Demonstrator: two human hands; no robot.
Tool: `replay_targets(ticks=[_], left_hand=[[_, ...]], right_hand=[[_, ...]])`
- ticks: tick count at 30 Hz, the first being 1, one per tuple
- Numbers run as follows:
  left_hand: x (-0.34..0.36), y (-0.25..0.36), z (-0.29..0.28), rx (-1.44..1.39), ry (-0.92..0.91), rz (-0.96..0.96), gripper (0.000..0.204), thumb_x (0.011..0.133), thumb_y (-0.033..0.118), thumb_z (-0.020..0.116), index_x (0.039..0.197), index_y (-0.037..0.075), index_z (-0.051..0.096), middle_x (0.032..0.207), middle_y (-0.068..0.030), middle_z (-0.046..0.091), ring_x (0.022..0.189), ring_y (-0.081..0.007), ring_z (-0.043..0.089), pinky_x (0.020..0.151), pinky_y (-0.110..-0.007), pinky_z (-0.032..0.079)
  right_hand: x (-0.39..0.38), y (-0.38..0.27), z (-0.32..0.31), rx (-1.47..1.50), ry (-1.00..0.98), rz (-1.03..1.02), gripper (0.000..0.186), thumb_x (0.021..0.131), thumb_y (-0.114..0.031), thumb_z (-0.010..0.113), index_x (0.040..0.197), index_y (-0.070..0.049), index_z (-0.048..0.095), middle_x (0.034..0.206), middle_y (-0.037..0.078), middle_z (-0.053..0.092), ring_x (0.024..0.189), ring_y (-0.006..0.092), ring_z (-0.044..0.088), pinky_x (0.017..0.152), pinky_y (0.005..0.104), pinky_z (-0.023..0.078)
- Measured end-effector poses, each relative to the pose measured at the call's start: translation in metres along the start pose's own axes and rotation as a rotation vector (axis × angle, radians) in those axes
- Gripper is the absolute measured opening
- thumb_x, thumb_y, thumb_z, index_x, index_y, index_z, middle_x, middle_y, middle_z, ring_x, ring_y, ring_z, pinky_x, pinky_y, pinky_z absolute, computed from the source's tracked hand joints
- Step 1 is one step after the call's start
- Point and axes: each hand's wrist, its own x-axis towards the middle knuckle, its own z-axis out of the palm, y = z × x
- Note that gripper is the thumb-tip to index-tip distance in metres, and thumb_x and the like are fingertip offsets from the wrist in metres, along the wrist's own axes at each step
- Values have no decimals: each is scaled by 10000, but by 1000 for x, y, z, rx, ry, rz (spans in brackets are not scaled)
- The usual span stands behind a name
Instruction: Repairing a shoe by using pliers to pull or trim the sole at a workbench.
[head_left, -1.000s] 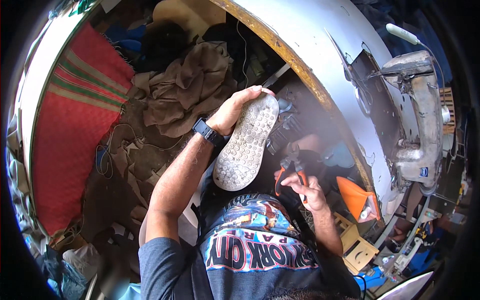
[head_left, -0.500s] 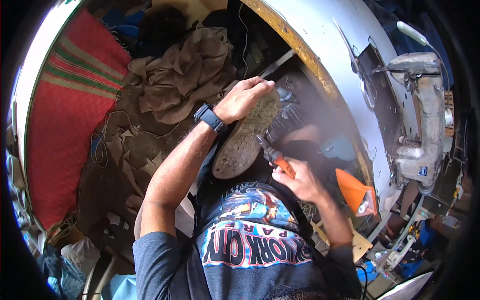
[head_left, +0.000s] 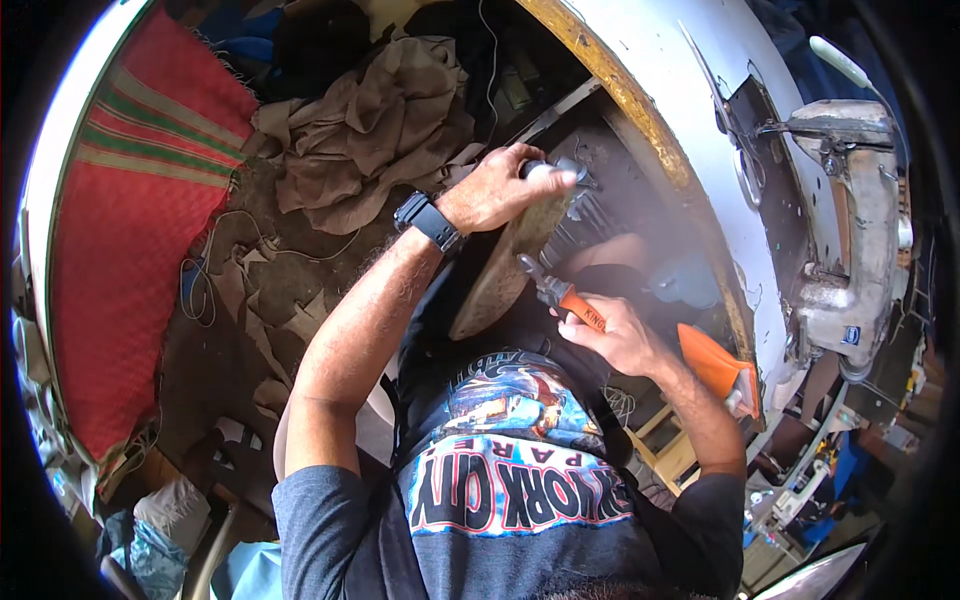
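We see the fingers of the left hand (head_left: 495,192) curled over the upper end of a shoe (head_left: 508,262), gripping it, the thumb blurred and some fingertips hidden. The fingers of the right hand (head_left: 622,338) are closed around the orange handle of a pair of pliers (head_left: 580,305), whose metal tip points at the shoe's edge; we cannot tell whether the two touch. The shoe is above the lap, tilted, its worn sole seen at a slant. On the left wrist we find a dark watch (head_left: 426,220). Beyond the hands, we notice crumpled brown cloth (head_left: 370,130) on the floor ahead and, farther left, a red cloth (head_left: 140,260) with green stripes. To the right, near the right forearm, is an orange container (head_left: 712,358); past it we see a white tabletop (head_left: 665,60) bearing scissors (head_left: 728,125) and a worn grey machine (head_left: 868,220).
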Motion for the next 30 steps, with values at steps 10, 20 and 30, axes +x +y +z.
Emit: replay_targets(ticks=[10,20,30], left_hand=[[10,14,-2,-1080,-90,-157,620,954,609,497,1128,36,658,1002,-98,721,841,-194,692,787,-344,558],[5,11,-1,-1146,-244,-205,990,881,823,140,1413,62,483,1282,-139,624,1136,-261,624,1003,-407,491],[0,6,-7,-1409,-265,69,723,917,572,599,1394,42,479,1274,-164,615,1104,-271,634,973,-424,517]], right_hand=[[31,43,69,1009,536,-273,317,843,-288,781,845,-10,629,715,-19,598,636,87,542,603,253,445],[56,-33,37,1169,638,-416,194,856,-100,735,1013,8,694,906,39,715,769,87,663,672,205,515],[64,-48,38,689,701,-437,320,912,-253,714,1084,11,659,898,-2,663,782,71,569,662,241,456]])
